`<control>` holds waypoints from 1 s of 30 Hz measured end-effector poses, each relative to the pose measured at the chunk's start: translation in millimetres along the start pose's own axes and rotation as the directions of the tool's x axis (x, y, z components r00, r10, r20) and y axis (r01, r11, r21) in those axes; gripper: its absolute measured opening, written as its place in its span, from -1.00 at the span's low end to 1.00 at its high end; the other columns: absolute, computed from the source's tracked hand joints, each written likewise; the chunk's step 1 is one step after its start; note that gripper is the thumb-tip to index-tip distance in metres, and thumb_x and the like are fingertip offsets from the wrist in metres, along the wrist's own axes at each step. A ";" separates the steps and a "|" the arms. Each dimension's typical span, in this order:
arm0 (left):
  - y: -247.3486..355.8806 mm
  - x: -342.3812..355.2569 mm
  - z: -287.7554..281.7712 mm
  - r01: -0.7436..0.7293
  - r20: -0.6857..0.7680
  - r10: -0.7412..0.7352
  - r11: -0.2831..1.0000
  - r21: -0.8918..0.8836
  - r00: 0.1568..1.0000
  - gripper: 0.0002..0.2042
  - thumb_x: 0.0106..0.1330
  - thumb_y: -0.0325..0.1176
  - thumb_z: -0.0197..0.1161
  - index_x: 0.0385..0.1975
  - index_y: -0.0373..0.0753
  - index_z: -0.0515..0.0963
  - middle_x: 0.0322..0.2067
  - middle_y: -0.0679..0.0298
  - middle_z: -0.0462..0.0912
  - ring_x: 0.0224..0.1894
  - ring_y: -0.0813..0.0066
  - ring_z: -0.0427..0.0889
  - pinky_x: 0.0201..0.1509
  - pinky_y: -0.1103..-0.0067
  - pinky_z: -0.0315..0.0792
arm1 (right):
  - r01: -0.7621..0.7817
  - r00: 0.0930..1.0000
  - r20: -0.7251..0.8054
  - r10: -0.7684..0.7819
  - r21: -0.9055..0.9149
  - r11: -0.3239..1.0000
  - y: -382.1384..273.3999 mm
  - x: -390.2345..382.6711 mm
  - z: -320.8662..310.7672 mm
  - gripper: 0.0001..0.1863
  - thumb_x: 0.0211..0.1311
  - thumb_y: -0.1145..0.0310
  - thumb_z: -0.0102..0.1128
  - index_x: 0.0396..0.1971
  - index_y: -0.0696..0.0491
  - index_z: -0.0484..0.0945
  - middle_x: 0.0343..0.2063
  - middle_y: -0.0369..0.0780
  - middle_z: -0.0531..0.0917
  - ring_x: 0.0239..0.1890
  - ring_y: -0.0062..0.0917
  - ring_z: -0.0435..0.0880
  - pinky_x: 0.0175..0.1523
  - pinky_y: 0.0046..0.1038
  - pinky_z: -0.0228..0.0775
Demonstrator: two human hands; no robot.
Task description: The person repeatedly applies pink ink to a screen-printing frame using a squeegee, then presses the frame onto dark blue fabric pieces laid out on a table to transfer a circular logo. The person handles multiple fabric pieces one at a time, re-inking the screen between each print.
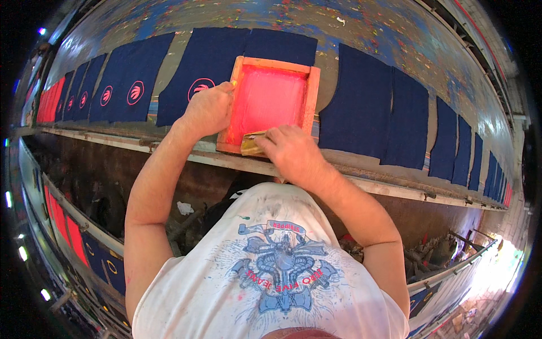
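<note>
A wooden-framed printing screen [311,99] lies over a navy cloth panel [282,44] on the long table. Its mesh is coated in bright pink ink [274,96]. My left hand [210,108] is closed on the frame's left side, next to a pink round print [200,87] that the hand and frame partly cover. With my right hand [294,151] I grip a squeegee [250,145] at the near end of the screen, its yellowish blade edge showing to the left of my fingers. The cloth directly under the screen is hidden.
To the left, navy panels [127,65] carry pink round prints, with red pieces [51,101] farther along. Plain navy panels [361,107] line the right. The table's near rail [361,172] runs before me. Behind me stands another table with red and navy pieces [76,240].
</note>
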State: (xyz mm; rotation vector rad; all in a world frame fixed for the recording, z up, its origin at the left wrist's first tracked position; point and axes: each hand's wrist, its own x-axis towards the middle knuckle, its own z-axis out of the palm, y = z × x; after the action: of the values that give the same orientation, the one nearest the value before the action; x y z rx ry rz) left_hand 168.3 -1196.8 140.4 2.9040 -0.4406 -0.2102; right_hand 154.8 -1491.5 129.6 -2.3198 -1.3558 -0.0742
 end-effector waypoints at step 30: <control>-11.7 5.2 6.0 -0.066 0.045 0.062 0.994 0.084 0.997 -0.83 0.37 -0.42 0.34 -0.28 -0.36 0.83 0.16 -0.07 0.79 -0.20 -0.06 0.91 -0.08 0.15 0.80 | -0.328 0.944 -0.057 0.324 -0.081 0.941 93.2 99.5 -17.3 -0.58 0.36 0.64 0.25 0.14 0.05 0.84 -0.04 -0.07 0.83 0.07 -0.06 0.84 0.17 -0.04 0.75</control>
State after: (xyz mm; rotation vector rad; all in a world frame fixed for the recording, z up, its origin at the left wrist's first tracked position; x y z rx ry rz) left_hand 175.5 -1188.4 131.5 2.9676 -0.5622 -0.2491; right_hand 287.3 -1456.2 138.8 -2.5702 -0.9482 -0.0824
